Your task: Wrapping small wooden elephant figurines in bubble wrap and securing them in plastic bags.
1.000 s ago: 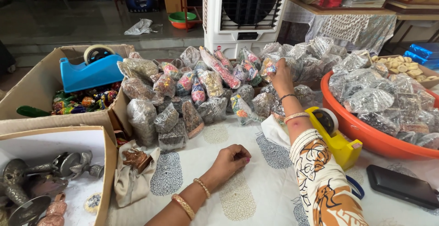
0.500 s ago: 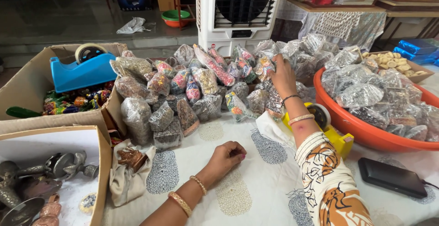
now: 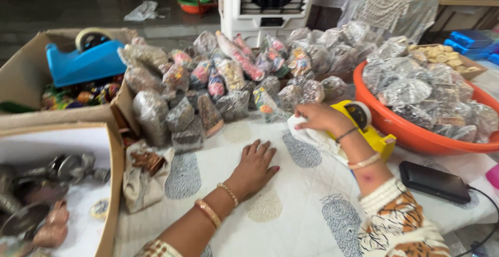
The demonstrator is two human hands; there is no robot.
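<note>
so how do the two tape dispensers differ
The blue dispenser sits up in the cardboard box on the left; the yellow dispenser lies on the cloth by the orange tub. The blue one stands untouched, while the right hand rests against the yellow one. Both carry a tape roll.

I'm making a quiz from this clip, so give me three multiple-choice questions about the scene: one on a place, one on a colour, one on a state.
1. Where does the left hand rest?
A. flat on the printed cloth
B. inside the orange tub
C. on the blue tape dispenser

2. What colour is the tape dispenser beside the right hand?
A. green
B. yellow
C. white

3. How are the left hand's fingers?
A. clenched in a fist
B. pinching a packet
C. spread open

Answers: 1 A, palm lies on the cloth; 2 B, its body is plainly yellow; 3 C, the fingers are splayed flat, holding nothing.
</note>
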